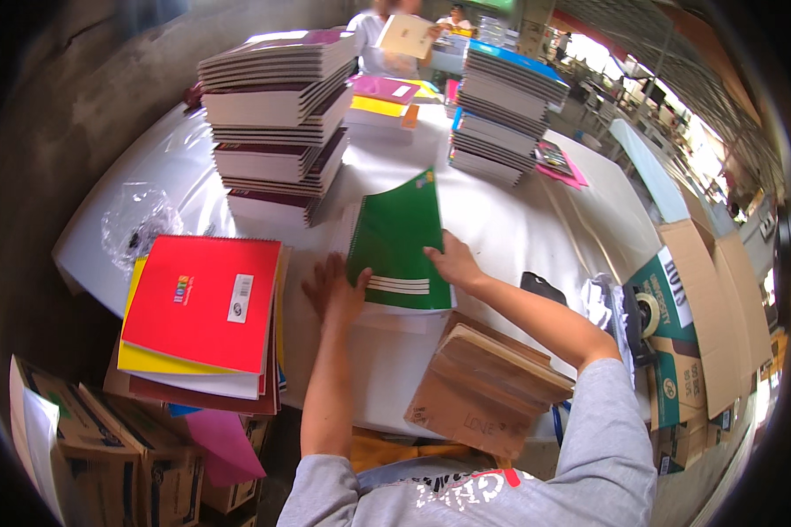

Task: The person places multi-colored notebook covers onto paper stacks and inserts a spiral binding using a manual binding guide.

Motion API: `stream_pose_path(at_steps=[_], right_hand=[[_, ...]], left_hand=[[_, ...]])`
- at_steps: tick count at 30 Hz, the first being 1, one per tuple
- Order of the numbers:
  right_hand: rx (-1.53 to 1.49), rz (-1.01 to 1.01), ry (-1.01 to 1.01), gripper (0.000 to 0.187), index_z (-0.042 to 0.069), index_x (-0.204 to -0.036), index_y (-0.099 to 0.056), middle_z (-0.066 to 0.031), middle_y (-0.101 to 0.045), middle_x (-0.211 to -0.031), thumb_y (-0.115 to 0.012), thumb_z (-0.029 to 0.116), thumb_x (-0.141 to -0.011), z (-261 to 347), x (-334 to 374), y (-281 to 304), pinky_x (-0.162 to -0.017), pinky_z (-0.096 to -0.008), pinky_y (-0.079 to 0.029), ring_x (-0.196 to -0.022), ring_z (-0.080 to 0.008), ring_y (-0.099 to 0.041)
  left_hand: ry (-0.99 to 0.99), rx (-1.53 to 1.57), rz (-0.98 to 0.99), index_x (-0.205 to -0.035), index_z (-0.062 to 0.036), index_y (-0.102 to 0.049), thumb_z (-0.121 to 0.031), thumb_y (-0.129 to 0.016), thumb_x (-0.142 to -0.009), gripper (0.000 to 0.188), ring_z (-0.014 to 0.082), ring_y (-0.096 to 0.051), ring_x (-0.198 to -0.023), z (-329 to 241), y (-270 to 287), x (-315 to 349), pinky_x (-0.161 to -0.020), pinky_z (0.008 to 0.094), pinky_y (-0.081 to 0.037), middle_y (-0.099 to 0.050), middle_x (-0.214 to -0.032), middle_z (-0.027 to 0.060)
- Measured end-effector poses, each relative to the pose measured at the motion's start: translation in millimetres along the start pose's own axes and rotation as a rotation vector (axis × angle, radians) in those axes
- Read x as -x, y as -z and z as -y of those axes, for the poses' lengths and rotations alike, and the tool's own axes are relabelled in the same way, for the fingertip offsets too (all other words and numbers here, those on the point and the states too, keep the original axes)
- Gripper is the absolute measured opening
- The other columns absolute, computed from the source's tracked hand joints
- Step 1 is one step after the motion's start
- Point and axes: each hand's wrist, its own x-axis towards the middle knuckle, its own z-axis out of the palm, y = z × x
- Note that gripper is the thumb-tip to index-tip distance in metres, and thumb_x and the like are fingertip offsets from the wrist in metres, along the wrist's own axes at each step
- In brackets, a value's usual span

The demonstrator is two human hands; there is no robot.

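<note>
A green spiral notebook (397,233) lies on white sheets on the table in front of me, its far right corner bent up. My left hand (336,288) is at its near left, by the coil side, with fingers spread and the thumb touching the cover's edge. At the right edge, my right hand (455,262) grips the notebook, thumb over the cover and fingers partly hidden. Nearer to me rests a brown cardboard piece (479,395), below my right forearm.
Tall notebook stacks stand at back left (268,110) and back right (505,110). A red notebook (206,299) tops a pile at left, beside a clear plastic bag (139,218). Cartons flank the white table (369,351); a tape dispenser (646,316) is at right. A person (387,44) stands opposite.
</note>
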Motion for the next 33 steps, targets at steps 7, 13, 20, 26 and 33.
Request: stream_pose_path(at_steps=[7,13,20,26,33], right_hand=[[0.319,0.134,0.038,0.041,-0.003,-0.115,-0.038,-0.0246,-0.048,-0.121,-0.051,0.013,-0.081,40.7,17.5,-3.2,-0.086,-0.0683,-0.031,-0.108,-0.0418,-0.051],[-0.123,-0.074,0.02,0.044,-0.005,-0.117,-0.042,-0.0248,-0.053,-0.113,-0.053,0.002,-0.075,8.4,-2.6,-6.4,-0.088,-0.0446,-0.044,-0.105,-0.0379,-0.054],[-0.706,0.078,-0.116,0.044,-0.001,-0.122,-0.044,-0.0166,-0.058,-0.104,-0.053,-0.003,-0.078,43.5,-4.7,28.7,-0.082,-0.0359,-0.046,-0.093,-0.0238,-0.057],[-0.838,-0.215,0.348,0.076,0.014,-0.145,-0.015,-0.0125,-0.027,-0.141,-0.053,-0.006,-0.082,105.9,77.2,109.1,-0.101,-0.0316,-0.033,-0.124,-0.0202,-0.037],[-1.206,-0.451,0.428,0.095,0.024,-0.145,0.004,-0.0138,-0.036,-0.137,-0.063,0.005,-0.081,102.5,206.8,122.8,-0.097,-0.036,-0.039,-0.119,-0.0227,-0.044]], left_hand=[[0.003,-0.043,-0.009,-0.138,-0.0079,-0.034,-0.062,-0.038,-0.086,0.075,0.0295,-0.028,-0.134,5.7,-3.6,-0.7,-0.105,0.0604,-0.016,-0.034,-0.144,0.0075],[-0.003,-0.042,0.021,-0.138,-0.0075,-0.034,-0.062,-0.039,-0.086,0.076,0.0289,-0.027,-0.134,0.7,-3.9,-1.1,-0.105,0.0597,-0.015,-0.034,-0.144,0.0074],[0.079,0.285,-0.211,-0.138,-0.0024,-0.03,-0.055,-0.053,-0.084,0.079,0.0299,-0.024,-0.135,1.7,19.0,-2.1,-0.107,0.0562,-0.013,-0.03,-0.144,0.0181],[0.023,1.776,-0.252,-0.136,0.0017,-0.033,-0.041,-0.062,-0.085,0.073,0.028,-0.029,-0.132,-100.0,98.5,74.1,-0.109,0.0405,-0.02,-0.034,-0.141,0.0175],[-0.024,2.139,0.148,-0.125,-0.0014,-0.047,0.002,-0.061,-0.082,0.045,0.0178,-0.055,-0.105,-106.6,115.8,118.9,-0.094,0.033,-0.043,-0.056,-0.117,0.0086]])
